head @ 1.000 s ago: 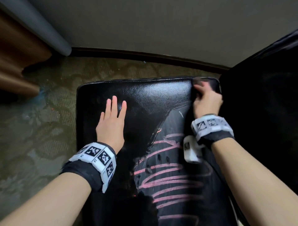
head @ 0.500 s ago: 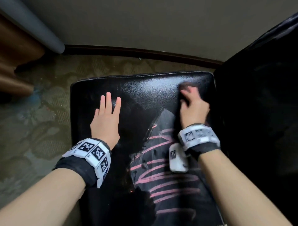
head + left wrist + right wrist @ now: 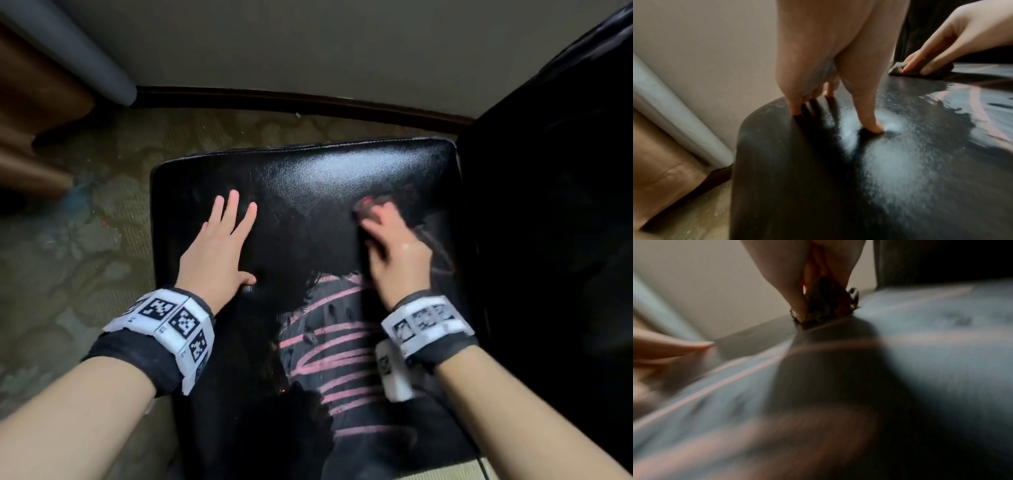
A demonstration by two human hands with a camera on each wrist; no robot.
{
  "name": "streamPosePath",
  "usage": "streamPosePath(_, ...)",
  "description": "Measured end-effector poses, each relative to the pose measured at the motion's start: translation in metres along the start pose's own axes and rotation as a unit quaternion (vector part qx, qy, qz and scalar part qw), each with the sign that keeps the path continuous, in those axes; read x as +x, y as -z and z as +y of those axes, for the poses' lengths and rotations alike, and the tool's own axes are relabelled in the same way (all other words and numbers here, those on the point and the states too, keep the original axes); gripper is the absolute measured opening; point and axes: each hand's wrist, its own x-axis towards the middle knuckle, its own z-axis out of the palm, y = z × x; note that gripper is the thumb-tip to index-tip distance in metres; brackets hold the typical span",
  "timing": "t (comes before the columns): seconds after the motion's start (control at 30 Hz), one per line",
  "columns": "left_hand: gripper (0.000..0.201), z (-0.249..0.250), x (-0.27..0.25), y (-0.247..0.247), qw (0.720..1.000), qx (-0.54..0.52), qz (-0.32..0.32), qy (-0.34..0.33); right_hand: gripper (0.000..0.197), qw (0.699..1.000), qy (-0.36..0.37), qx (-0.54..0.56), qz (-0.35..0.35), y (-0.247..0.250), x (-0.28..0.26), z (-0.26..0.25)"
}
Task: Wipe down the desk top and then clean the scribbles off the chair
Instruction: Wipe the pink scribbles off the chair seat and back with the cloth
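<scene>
The black leather chair seat [image 3: 308,178] fills the head view, with pink scribbles [image 3: 335,346] across its near half and a faint loop at the right [image 3: 442,260]. My left hand [image 3: 219,246] lies flat on the seat's left part, fingers straight and spread; the left wrist view shows its fingertips [image 3: 875,128] pressing the leather. My right hand [image 3: 390,246] presses a small dark cloth [image 3: 368,209] onto the seat right of centre, fingers over it. The cloth [image 3: 920,69] shows bunched under those fingers in the left wrist view, and crumpled [image 3: 828,305] in the blurred right wrist view.
The black chair back [image 3: 555,205] rises at the right. A wall with a dark baseboard [image 3: 308,99] runs behind the seat. Patterned carpet [image 3: 85,257] lies to the left, with brown wooden furniture [image 3: 34,113] and a grey pipe [image 3: 85,54] at the far left.
My right hand has slid the cloth leftward and nearer across the seat, away from the back right corner. The left hand has stayed flat on the seat.
</scene>
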Motion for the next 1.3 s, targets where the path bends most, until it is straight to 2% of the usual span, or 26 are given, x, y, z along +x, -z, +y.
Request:
streamPosePath(0.07,0.118,-0.009,-0.010,-0.005,1.000,0.005,-0.017,-0.026,0.038,0.991,0.108,0.022,-0.072,-0.025,-0.035,-0.033)
streamPosePath(0.13,0.130,-0.012,-0.027,-0.011,0.997,0.033,-0.046,-0.044,0.051,0.958,0.236,0.041,-0.157,-0.043,-0.074,-0.056)
streamPosePath(0.2,0.138,-0.011,-0.045,-0.022,0.995,0.061,-0.057,-0.051,0.060,0.930,0.296,0.056,-0.212,-0.049,-0.100,-0.061)
streamPosePath(0.27,0.144,-0.008,-0.062,-0.033,0.994,0.080,-0.053,-0.051,0.050,0.914,0.323,0.057,-0.240,-0.045,-0.096,-0.057)
streamPosePath(0.3,0.146,-0.006,-0.068,-0.038,0.994,0.089,-0.052,-0.047,0.041,0.914,0.319,0.049,-0.247,-0.041,-0.086,-0.053)
streamPosePath(0.37,0.147,0.000,-0.072,-0.044,0.994,0.090,-0.049,-0.029,0.038,0.931,0.282,0.036,-0.230,-0.032,-0.058,-0.040)
streamPosePath(0.43,0.145,0.008,-0.071,-0.043,0.993,0.099,-0.057,-0.010,0.041,0.961,0.215,0.043,-0.166,-0.026,-0.040,-0.026)
streamPosePath(0.5,0.143,0.014,-0.071,-0.042,0.990,0.121,-0.074,0.006,0.046,0.984,0.135,0.060,-0.103,-0.025,-0.046,-0.033)
streamPosePath(0.57,0.142,0.018,-0.071,-0.041,0.989,0.124,-0.080,0.016,0.038,0.987,0.108,0.068,-0.095,-0.035,-0.079,-0.055)
streamPosePath(0.6,0.142,0.018,-0.072,-0.041,0.989,0.125,-0.080,0.017,0.032,0.982,0.136,0.076,-0.111,-0.041,-0.098,-0.066)
streamPosePath(0.67,0.141,0.017,-0.072,-0.041,0.988,0.132,-0.080,0.019,0.022,0.951,0.240,0.074,-0.180,-0.044,-0.137,-0.079)
streamPosePath(0.73,0.141,0.017,-0.072,-0.040,0.987,0.135,-0.084,0.020,0.044,0.913,0.321,0.077,-0.238,-0.034,-0.137,-0.073)
streamPosePath(0.77,0.141,0.018,-0.072,-0.039,0.987,0.132,-0.087,0.022,0.048,0.906,0.327,0.070,-0.259,-0.027,-0.122,-0.070)
streamPosePath(0.83,0.141,0.019,-0.071,-0.038,0.987,0.126,-0.094,0.027,0.030,0.913,0.277,0.080,-0.290,-0.013,-0.087,-0.062)
streamPosePath(0.87,0.141,0.019,-0.071,-0.038,0.987,0.126,-0.095,0.029,0.031,0.926,0.250,0.091,-0.267,-0.010,-0.071,-0.050)
streamPosePath(0.93,0.140,0.020,-0.072,-0.038,0.986,0.129,-0.096,0.032,0.045,0.967,0.152,0.090,-0.182,-0.005,-0.053,-0.028)
streamPosePath(1.0,0.140,0.020,-0.072,-0.038,0.986,0.128,-0.096,0.035,0.052,0.990,0.076,0.043,-0.113,-0.009,-0.066,-0.023)
streamPosePath(1.03,0.140,0.020,-0.073,-0.038,0.987,0.127,-0.095,0.035,0.050,0.991,0.063,0.035,-0.113,-0.014,-0.083,-0.029)
streamPosePath(1.07,0.140,0.020,-0.073,-0.038,0.987,0.126,-0.093,0.036,0.047,0.987,0.080,0.037,-0.131,-0.018,-0.103,-0.036)
streamPosePath(1.17,0.140,0.020,-0.072,-0.039,0.988,0.123,-0.089,0.034,0.034,0.957,0.209,0.061,-0.194,-0.019,-0.150,-0.050)
streamPosePath(1.23,0.141,0.020,-0.071,-0.040,0.989,0.120,-0.085,0.032,0.048,0.938,0.262,0.058,-0.218,-0.008,-0.139,-0.049)
streamPosePath(1.27,0.142,0.020,-0.071,-0.041,0.989,0.120,-0.083,0.032,0.048,0.938,0.266,0.041,-0.221,-0.004,-0.125,-0.044)
streamPosePath(1.3,0.143,0.019,-0.070,-0.041,0.989,0.121,-0.082,0.032,0.037,0.944,0.236,0.021,-0.228,0.000,-0.110,-0.039)
